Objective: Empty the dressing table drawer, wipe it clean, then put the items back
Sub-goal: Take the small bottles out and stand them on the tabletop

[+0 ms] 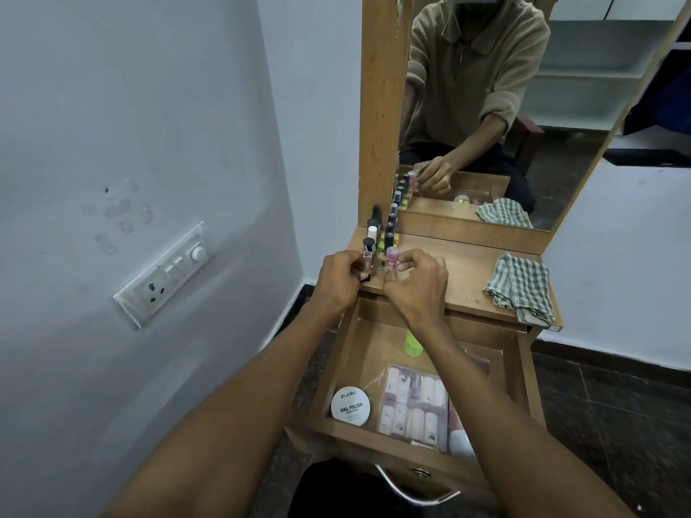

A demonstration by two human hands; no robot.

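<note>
The wooden drawer [523, 372] is pulled open below the dressing table top [463, 271]. Inside lie a round white nail polish remover tin [350, 406], a clear pack of small bottles [413, 407] and a green bottle [412, 343]. My left hand [338, 280] grips a black-capped nail polish bottle [368, 256] standing at the top's left front corner. Just right of it, my right hand [417, 284] pinches a pink-capped bottle [391, 259]. Behind them stands a row of nail polish bottles [389, 228] along the left edge.
A checked green-and-white cloth [521, 286] lies crumpled on the right of the table top. The mirror [504, 106] rises behind. A white wall with a switch plate [164, 274] is close on the left. The drawer's metal handle [411, 493] is nearest me.
</note>
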